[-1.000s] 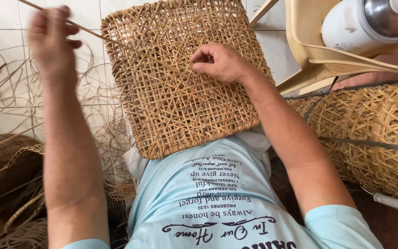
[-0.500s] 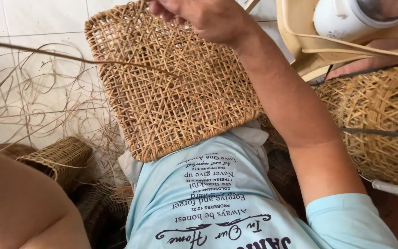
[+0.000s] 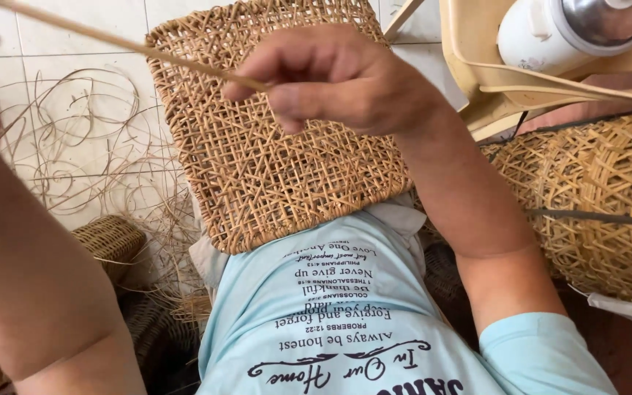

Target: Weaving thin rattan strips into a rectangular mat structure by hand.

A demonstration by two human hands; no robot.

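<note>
Pinching thin pale rattan strand [image 3: 111, 40], right hand [image 3: 345, 80], open-weave tan panel [image 3: 272, 168]

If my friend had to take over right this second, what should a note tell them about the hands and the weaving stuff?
Right hand: pinching a long thin rattan strand that runs up to the left, above the panel.
Left hand: only its edge shows at the top left corner; its forearm is raised, and I cannot tell what it grips.
Woven rattan panel: propped on the lap against the light blue shirt.
Done: the panel's open lattice looks mostly woven.
Left: the strand is free of the weave.
Nearby: loose rattan strips on the tiled floor, woven baskets to the right.
</note>
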